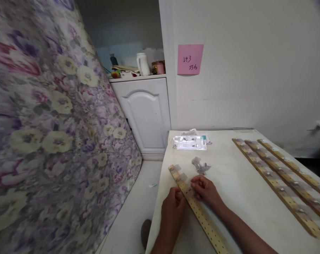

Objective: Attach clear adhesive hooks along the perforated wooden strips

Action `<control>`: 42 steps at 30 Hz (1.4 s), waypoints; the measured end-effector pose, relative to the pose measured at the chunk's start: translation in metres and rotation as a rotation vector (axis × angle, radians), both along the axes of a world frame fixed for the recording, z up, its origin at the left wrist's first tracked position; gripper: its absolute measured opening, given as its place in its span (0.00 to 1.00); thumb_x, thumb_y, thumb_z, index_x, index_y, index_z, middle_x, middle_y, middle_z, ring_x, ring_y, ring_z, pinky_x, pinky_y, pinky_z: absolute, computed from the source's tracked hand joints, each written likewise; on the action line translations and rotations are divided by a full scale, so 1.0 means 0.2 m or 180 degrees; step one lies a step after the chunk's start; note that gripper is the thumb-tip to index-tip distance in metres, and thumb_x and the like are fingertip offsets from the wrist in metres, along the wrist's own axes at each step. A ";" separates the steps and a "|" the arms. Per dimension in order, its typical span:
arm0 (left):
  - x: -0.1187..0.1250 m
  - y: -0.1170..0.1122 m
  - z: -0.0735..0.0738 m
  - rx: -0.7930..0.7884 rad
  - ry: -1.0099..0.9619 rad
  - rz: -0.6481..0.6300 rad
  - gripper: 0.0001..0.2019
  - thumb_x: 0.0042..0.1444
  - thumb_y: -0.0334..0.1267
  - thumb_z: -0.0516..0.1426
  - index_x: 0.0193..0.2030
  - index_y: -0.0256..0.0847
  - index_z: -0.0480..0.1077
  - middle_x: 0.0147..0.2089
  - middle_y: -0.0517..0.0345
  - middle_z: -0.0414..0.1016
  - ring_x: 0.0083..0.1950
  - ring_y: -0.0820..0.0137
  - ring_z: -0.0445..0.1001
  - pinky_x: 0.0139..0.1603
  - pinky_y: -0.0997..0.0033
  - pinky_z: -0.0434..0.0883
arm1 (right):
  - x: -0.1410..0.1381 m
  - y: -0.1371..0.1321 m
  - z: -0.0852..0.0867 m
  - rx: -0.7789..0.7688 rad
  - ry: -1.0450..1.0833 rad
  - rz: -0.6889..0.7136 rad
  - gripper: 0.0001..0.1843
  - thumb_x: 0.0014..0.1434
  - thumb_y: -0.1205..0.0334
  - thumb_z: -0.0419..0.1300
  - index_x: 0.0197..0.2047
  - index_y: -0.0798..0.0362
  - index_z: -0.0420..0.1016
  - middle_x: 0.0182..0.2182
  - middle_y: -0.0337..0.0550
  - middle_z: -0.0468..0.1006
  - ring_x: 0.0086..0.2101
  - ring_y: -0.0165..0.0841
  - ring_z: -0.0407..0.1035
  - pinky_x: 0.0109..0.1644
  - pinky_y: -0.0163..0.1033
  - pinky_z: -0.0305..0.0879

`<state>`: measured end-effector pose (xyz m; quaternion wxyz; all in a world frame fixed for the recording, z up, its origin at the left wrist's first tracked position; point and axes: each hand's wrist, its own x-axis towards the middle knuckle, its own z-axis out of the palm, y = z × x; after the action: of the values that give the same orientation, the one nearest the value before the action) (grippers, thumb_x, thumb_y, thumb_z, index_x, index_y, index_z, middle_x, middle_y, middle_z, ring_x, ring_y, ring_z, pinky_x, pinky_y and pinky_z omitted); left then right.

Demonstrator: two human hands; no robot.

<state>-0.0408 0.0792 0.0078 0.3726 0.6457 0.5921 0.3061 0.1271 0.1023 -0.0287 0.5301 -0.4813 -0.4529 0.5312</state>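
A long yellow strip with rows of small holes [202, 216] lies slantwise on the table in front of me. Small clear plastic pieces [183, 177] sit along its far end, with tiny metal bits on them. My left hand [173, 207] is closed against the strip's left edge, fingers curled and thumb at the rim. On the other side, my right hand [206, 191] pinches at the strip near one of the clear pieces; whatever is between its fingertips is too small to make out. Just beyond lies a little heap of clear plastic and metal pieces [201, 165].
Three similar strips [281, 188] fitted with clear pieces lie at the right. A clear blister pack [189, 142] is near the table's back edge. A flowered curtain [56, 123] hangs at the left, and a white cabinet [145, 114] stands behind. A pink note [190, 59] is on the wall.
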 end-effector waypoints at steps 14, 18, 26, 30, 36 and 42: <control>0.02 0.02 -0.01 -0.0066 0.0010 -0.0033 0.08 0.53 0.40 0.56 0.39 0.44 0.68 0.32 0.62 0.76 0.34 0.70 0.73 0.34 0.74 0.63 | -0.03 0.00 0.00 -0.0043 -0.0573 -0.0034 0.09 0.53 0.56 0.60 0.33 0.51 0.68 0.18 0.30 0.68 0.16 0.27 0.63 0.20 0.32 0.58; 0.02 0.02 0.00 -0.0077 -0.0115 0.0009 0.07 0.52 0.38 0.56 0.39 0.43 0.69 0.32 0.61 0.76 0.34 0.70 0.74 0.35 0.74 0.65 | -0.03 0.00 0.01 -0.0100 -0.0654 -0.0064 0.09 0.53 0.55 0.59 0.32 0.51 0.67 0.17 0.30 0.68 0.15 0.27 0.64 0.19 0.32 0.58; 0.02 0.02 0.02 -0.0122 -0.0186 -0.0047 0.08 0.53 0.38 0.55 0.40 0.42 0.69 0.34 0.59 0.77 0.35 0.68 0.75 0.36 0.73 0.66 | -0.02 0.00 0.00 -0.0123 -0.0793 0.0010 0.08 0.52 0.58 0.58 0.33 0.52 0.67 0.19 0.30 0.69 0.16 0.26 0.64 0.20 0.31 0.59; 0.03 0.02 0.00 -0.0047 -0.0160 -0.0023 0.08 0.53 0.38 0.55 0.41 0.42 0.68 0.34 0.60 0.77 0.35 0.68 0.75 0.37 0.73 0.65 | -0.02 0.01 -0.02 -0.0158 -0.0805 0.0001 0.07 0.52 0.59 0.58 0.34 0.52 0.66 0.19 0.30 0.69 0.17 0.26 0.64 0.20 0.31 0.60; 0.02 0.02 -0.02 -0.0084 -0.0057 -0.0015 0.11 0.53 0.38 0.55 0.43 0.43 0.68 0.34 0.60 0.77 0.36 0.68 0.74 0.37 0.73 0.65 | -0.02 0.01 -0.02 -0.0127 -0.0838 -0.0037 0.06 0.52 0.60 0.58 0.33 0.52 0.66 0.19 0.31 0.67 0.17 0.26 0.63 0.20 0.31 0.59; 0.02 0.02 -0.01 -0.0094 -0.0070 -0.0023 0.09 0.52 0.38 0.55 0.41 0.42 0.68 0.33 0.60 0.76 0.35 0.69 0.74 0.37 0.73 0.65 | -0.01 0.01 -0.01 -0.0134 -0.0923 -0.0012 0.05 0.52 0.60 0.58 0.32 0.52 0.67 0.19 0.32 0.68 0.18 0.26 0.63 0.21 0.31 0.59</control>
<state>-0.0359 0.0834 0.0049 0.3896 0.6389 0.5901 0.3030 0.1241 0.1052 -0.0315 0.4500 -0.5648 -0.5126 0.4645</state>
